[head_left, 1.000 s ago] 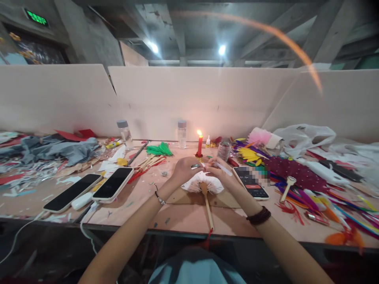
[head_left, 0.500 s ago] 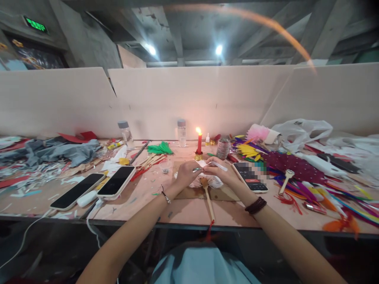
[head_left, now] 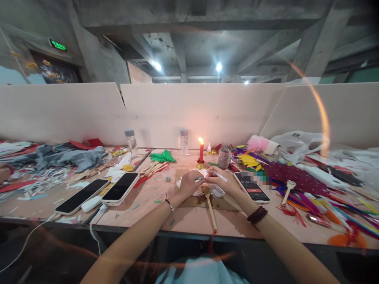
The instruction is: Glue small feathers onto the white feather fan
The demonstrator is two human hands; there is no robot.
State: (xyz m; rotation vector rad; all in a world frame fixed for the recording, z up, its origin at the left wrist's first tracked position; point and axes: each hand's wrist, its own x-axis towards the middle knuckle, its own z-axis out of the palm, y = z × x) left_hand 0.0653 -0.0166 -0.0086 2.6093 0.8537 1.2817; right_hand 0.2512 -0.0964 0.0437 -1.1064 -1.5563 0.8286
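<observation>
**Hardly a word I can read here**

Up on the wall to my left, a green lit sign (head_left: 58, 45) glows, but its characters are too small and blurred for me to make out. The phone (head_left: 252, 186) beside my right hand (head_left: 224, 184) has its screen partly pixelated; only a red bar shows, no legible writing.
</observation>
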